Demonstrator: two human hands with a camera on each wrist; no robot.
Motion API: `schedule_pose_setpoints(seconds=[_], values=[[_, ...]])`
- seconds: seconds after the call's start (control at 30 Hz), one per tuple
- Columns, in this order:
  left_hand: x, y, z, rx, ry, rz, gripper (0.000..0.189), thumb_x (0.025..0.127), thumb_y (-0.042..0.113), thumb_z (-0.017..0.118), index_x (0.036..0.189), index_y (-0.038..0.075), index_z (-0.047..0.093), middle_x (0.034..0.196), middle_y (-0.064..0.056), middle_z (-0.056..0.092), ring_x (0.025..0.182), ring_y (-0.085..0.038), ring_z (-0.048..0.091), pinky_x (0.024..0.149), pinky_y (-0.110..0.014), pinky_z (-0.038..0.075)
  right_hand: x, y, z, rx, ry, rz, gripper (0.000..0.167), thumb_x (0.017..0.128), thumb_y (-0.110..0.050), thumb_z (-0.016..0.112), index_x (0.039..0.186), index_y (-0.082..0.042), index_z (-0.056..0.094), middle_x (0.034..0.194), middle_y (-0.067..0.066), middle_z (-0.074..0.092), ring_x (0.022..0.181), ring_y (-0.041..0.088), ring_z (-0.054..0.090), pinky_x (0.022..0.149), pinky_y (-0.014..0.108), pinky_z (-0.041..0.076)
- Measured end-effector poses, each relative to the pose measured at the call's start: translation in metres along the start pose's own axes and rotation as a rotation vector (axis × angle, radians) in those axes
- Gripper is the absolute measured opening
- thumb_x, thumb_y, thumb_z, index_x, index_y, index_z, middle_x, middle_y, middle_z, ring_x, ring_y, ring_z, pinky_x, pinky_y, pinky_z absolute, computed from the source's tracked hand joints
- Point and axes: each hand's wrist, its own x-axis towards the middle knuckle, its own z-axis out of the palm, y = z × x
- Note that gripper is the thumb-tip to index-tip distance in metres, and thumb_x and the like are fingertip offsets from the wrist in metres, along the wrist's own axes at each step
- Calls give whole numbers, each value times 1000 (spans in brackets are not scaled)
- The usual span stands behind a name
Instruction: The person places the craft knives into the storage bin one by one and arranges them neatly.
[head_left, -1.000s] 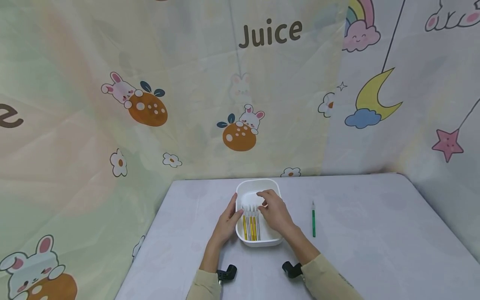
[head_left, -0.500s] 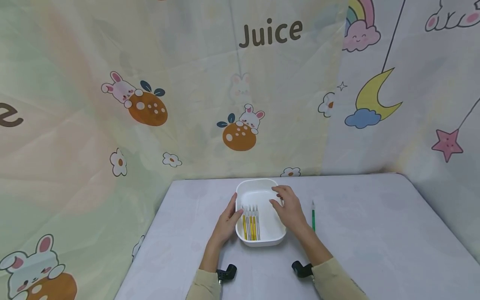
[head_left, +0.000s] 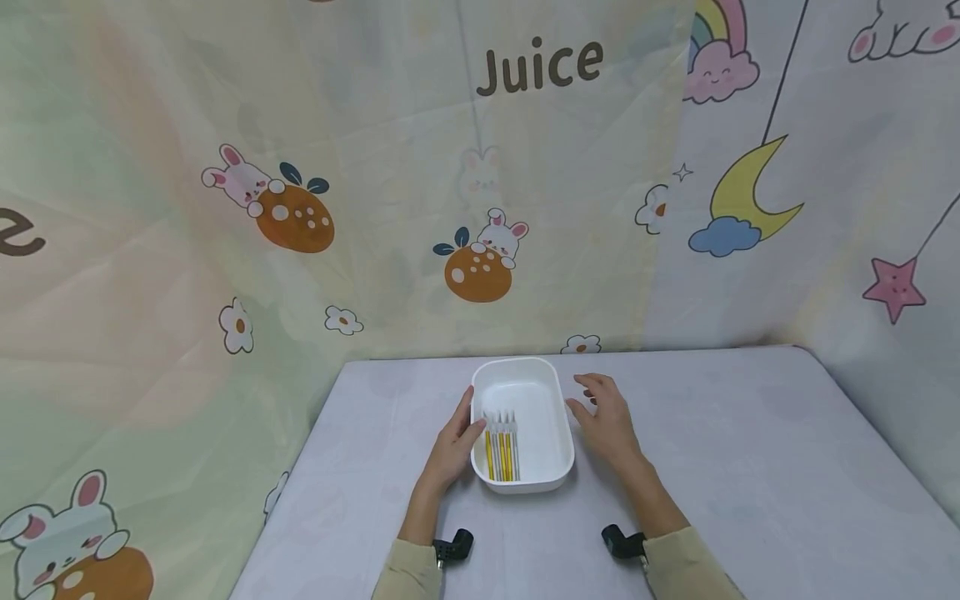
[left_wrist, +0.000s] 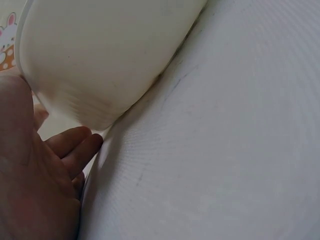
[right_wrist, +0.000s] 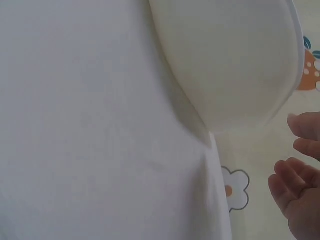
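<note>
A white plastic tub (head_left: 543, 433) with a rounded rim sits on the table in the head view. Several slim pen-like sticks (head_left: 502, 450), yellow and silver-grey with pale tips, lie side by side along its left part, tips pointing away. My left hand (head_left: 452, 446) holds the tub's left side, thumb over the rim and fingers along the outer wall. In the left wrist view, fingertips (left_wrist: 95, 142) reach the tub's lower edge. To the right of the tub, my right hand (head_left: 609, 423) is apart from it, holding nothing, fingers loosely bent and thumb spread. The green pen-like stick is hidden behind the right hand.
A white cloth covers the table (head_left: 750, 467), whose far edge runs just beyond the tub. Behind stands a printed fabric backdrop (head_left: 405, 250) with bunnies and oranges. Black wrist cameras (head_left: 454, 547) sit at both sleeves.
My right hand has moved from over the sticks in the tub out past its right rim, covering the green stick from view. The left hand and the tub have stayed in place.
</note>
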Motion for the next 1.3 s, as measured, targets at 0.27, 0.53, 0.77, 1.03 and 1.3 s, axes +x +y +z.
schedule_pose_setpoints(seconds=[0.27,0.53,0.77,1.03,1.3], values=[[0,0,0,7,-4,13,64,108,34,53,166,35,25,169,17,26,159,-11,25,130,-44,24,0,16,-14,-85,-19,41,50,99,-18,72,143,0,58,147,24,49,123,40,57,98,57,52],[0,-1,0,0,-2,5,64,108,35,54,165,38,25,169,18,26,159,-11,26,130,-45,24,1,26,-23,-107,-39,61,51,100,-20,70,143,3,56,148,27,47,123,42,55,99,59,51],[-1,-1,1,5,1,8,64,108,34,54,165,37,26,169,16,27,158,-13,27,129,-46,25,2,34,-30,-134,-55,111,52,101,-23,68,145,2,55,149,27,45,125,42,53,100,61,50],[-2,0,0,5,4,22,64,108,34,53,165,35,25,169,16,26,159,-14,26,129,-47,24,2,34,-37,-141,-66,157,53,101,-21,67,147,2,52,151,29,42,129,45,51,102,62,49],[-1,1,1,-5,1,31,64,108,33,53,166,33,25,170,16,25,159,-14,25,130,-46,23,2,35,-39,-155,-96,198,53,101,-18,67,147,4,52,151,31,41,133,49,49,106,64,47]])
